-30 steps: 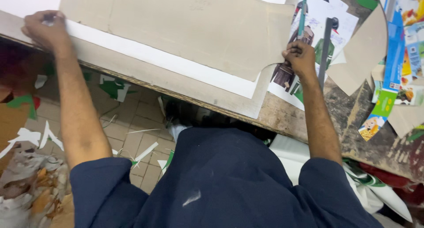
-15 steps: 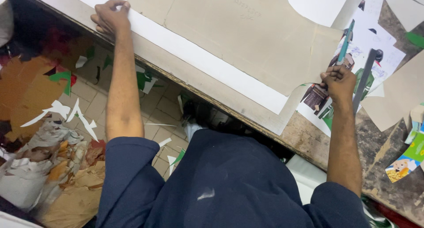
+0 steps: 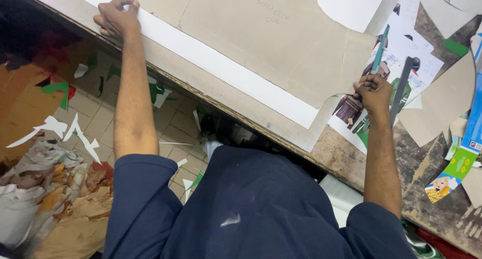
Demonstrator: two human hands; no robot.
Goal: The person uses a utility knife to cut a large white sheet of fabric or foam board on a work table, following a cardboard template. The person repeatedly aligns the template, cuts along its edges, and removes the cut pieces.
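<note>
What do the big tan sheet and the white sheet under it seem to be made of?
The tan sheet looks like matte greyboard or thick card: flat, stiff, with cleanly cut curved edges. The white sheet beneath looks like smooth paper or thin card; its thickness cannot be told.

Cardboard pattern (image 3: 261, 43): we see plain grey-brown, faint pencil marks.
White sheet (image 3: 226, 73): we see bare white, just under the left hand's (image 3: 116, 18) grip.
Pen (image 3: 379, 50): teal, in the right hand's (image 3: 374, 91) grip.
Printed pages (image 3: 416, 63): we see white with dark and green figures beside that grip.
Surface (image 3: 427, 178): we see worn brown, dark-stained.
Floor (image 3: 95, 123): beige tiles, with white and green scraps.
Sleeves (image 3: 140, 199): navy.
</note>
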